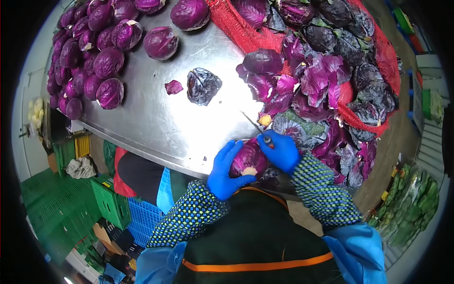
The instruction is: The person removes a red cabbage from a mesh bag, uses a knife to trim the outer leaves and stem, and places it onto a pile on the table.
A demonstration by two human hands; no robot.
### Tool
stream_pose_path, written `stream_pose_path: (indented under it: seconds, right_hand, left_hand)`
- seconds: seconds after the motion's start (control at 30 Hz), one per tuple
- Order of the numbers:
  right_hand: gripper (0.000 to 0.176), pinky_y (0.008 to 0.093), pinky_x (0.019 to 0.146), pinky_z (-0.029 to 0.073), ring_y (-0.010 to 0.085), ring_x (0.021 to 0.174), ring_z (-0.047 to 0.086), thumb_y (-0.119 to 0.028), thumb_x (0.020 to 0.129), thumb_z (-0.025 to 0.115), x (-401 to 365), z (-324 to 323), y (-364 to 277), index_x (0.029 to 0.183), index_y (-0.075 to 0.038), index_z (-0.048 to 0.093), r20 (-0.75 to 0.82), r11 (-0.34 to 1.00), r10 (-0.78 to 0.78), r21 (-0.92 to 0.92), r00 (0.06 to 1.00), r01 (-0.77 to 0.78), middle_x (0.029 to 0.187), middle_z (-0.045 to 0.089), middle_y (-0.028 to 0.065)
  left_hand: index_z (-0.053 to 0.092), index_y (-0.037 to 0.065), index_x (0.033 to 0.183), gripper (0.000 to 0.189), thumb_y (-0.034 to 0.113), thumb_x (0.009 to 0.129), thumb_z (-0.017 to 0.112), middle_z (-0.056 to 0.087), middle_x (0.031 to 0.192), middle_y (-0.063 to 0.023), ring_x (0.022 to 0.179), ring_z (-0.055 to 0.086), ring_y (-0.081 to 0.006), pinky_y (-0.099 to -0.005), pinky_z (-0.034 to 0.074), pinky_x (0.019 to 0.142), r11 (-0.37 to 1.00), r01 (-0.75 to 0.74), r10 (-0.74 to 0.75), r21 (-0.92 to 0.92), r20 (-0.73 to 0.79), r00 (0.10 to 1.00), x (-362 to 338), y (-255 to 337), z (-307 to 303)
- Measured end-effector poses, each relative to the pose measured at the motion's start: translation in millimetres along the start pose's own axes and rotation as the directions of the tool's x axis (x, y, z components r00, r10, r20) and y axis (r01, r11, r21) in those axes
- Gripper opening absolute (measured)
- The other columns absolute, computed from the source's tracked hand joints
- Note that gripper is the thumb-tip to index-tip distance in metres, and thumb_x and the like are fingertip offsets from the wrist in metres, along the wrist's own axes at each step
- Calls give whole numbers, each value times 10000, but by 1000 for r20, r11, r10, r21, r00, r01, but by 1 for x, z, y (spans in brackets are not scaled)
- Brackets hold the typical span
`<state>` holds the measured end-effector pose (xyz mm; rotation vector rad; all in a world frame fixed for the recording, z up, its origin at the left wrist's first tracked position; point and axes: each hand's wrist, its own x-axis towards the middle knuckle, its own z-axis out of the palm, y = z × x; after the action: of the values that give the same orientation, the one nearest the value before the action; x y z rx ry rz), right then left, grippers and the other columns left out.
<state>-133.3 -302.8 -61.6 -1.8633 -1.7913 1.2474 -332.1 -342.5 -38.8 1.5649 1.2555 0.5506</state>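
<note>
At the front edge of the metal table [156, 118], my left hand [225, 171] in a blue glove is wrapped round the left side of a red cabbage [249, 158], its pale cut stem facing me. My right hand [280, 150], also gloved in blue, is closed on the handle of a knife [255, 124] at the cabbage's upper right; the thin blade points up and left. Beyond the blade tip lie a dark loose leaf [203, 86] and a small purple leaf piece [173, 87].
Many whole red cabbages [109, 62] are heaped at the table's left. Loose purple leaves [317, 85] and a red mesh sack [246, 35] cover the right side. Green crates [109, 201] stand on the floor at lower left, beside a blue crate [144, 220].
</note>
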Motion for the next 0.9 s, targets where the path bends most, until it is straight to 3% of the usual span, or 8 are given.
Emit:
stream_pose_path:
  seconds: [0.13,0.23,0.37,0.43,0.5,0.63,0.77,0.9]
  right_hand:
    - [289,333,643,508,202,702,641,-238,849,578,13,13,24,1011,2,584,230,724,213,616,950,-311,811,661,112]
    - [281,314,711,497,192,784,624,-227,852,590,8,-10,36,1011,4,576,157,378,173,901,972,-212,842,654,85]
    - [359,299,816,465,182,927,595,-256,854,612,2,-47,-20,1098,2,564,-1,476,253,871,967,-123,948,643,104]
    - [441,301,898,427,168,1037,543,-215,834,655,-28,-32,-19,1198,-2,525,352,795,190,492,916,-354,1084,605,104]
    - [481,299,894,433,158,1047,534,-182,817,675,-38,-5,0,1233,-10,504,317,668,184,654,930,-355,1120,587,97]
    - [502,276,835,477,134,966,574,-26,811,640,-45,-9,9,1283,-31,470,282,317,198,888,939,-334,1129,587,69]
    - [550,281,923,437,134,1088,503,-59,786,692,-36,-29,8,1288,-38,470,422,432,392,700,817,-569,1179,548,68]
    - [684,296,971,391,151,1174,434,-84,761,724,-37,-10,5,1350,-37,379,168,626,49,763,985,-161,1270,482,79]
  left_hand:
    - [358,47,1356,908,207,604,842,372,1294,-189,1233,366,-323,-386,318,1044,997,-61,59,52,31,998,-8,3,0]
    - [373,61,1348,886,210,610,841,397,1192,-168,1157,413,-304,-373,343,1021,985,150,-155,-85,-64,986,-6,8,-4]
    - [450,50,1267,791,301,618,825,409,1154,-184,1065,434,-318,-407,387,948,972,229,-222,61,-95,970,6,1,-2]
    - [472,49,1233,698,269,659,803,417,1164,-181,1095,440,-311,-396,390,958,967,247,-238,60,-124,963,7,-3,0]
    - [475,50,1224,646,237,689,785,425,1178,-181,1122,453,-298,-377,391,973,805,372,-461,-462,-95,882,9,-15,3]
    - [454,74,1263,605,87,732,742,433,1267,-87,1185,431,-226,-347,440,941,967,98,-109,-237,-31,994,17,-7,-18]
    - [570,84,1182,563,142,668,794,472,1239,-90,1163,467,-241,-354,413,965,923,204,-162,-326,151,975,34,-9,-34]
    - [589,95,1176,539,145,676,786,559,1158,-107,1127,512,-239,-327,442,932,981,-181,191,-67,207,959,36,-8,-38]
